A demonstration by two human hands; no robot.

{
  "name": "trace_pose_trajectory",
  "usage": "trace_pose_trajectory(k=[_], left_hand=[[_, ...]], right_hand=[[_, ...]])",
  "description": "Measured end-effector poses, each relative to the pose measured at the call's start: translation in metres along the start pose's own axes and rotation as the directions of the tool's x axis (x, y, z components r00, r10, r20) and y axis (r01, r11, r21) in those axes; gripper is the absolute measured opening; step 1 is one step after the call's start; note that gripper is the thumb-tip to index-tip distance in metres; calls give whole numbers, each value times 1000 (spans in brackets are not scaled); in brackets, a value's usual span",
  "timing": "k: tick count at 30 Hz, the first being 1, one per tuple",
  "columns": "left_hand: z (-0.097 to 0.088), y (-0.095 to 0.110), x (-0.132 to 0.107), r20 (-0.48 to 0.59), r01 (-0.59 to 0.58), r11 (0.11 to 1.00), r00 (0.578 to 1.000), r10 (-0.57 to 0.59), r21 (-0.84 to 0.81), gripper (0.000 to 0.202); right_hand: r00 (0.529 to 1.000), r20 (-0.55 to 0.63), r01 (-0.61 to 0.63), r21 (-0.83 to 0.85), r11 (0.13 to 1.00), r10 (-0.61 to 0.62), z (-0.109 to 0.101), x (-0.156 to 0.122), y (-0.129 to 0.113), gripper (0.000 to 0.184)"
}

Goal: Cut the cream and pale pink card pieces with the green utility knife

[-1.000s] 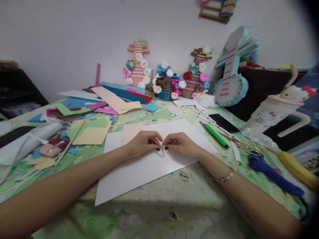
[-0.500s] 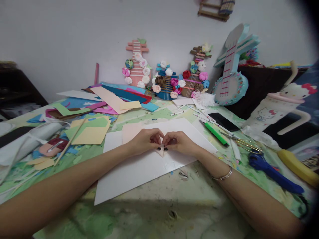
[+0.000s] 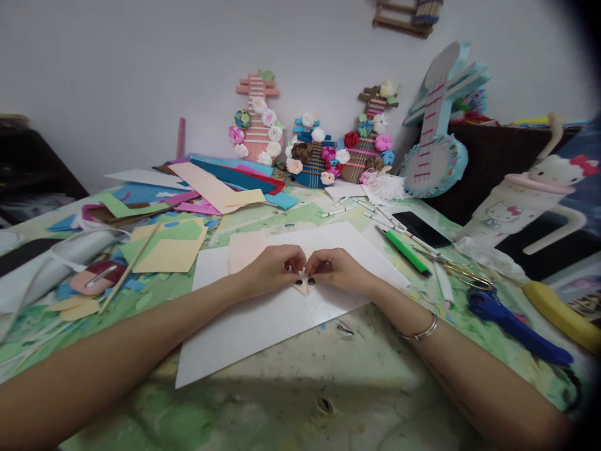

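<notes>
Between my two hands is a small pale pink piece of folded paper (image 3: 305, 290), its pointed corner facing me. My left hand (image 3: 275, 266) pinches its left side with thumb and fingers, and my right hand (image 3: 338, 269) pinches the right side, thumbs close together. The fingers hide most of the paper. Both hands rest above a white board (image 3: 244, 326) that lies at a slant on the table. A flat pale pink sheet (image 3: 245, 245) lies on the board just behind my left hand.
Coloured paper scraps (image 3: 173, 244) and a wooden stick (image 3: 129, 269) lie at left. On the right are a green utility knife (image 3: 404, 252), a phone (image 3: 421, 229), scissors (image 3: 462, 274), a blue glue gun (image 3: 519, 326) and a tumbler (image 3: 514, 210). Flower-decorated paper instruments (image 3: 258, 125) stand along the wall.
My hands keep their pinch on the folded paper, with only a slight shift of the fingers. The view has moved very slightly.
</notes>
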State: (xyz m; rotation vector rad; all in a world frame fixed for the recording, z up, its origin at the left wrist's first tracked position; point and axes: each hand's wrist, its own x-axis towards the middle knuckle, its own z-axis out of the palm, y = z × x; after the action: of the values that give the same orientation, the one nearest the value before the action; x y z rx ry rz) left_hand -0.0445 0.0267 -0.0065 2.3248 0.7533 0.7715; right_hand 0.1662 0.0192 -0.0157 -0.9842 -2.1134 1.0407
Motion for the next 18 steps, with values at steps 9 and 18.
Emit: trace_pose_trajectory(k=[9,18], left_hand=[[2,-3,-1,-8,-20,999,1000,21,44,9],[4,-3,-1,-14,-9,1000,1000,9,22,11]], right_hand=[[1000,8,4,-20,1000,-3,0,1,1,7],[999,21,29,-24,999,-28,1,-1,-3,8]])
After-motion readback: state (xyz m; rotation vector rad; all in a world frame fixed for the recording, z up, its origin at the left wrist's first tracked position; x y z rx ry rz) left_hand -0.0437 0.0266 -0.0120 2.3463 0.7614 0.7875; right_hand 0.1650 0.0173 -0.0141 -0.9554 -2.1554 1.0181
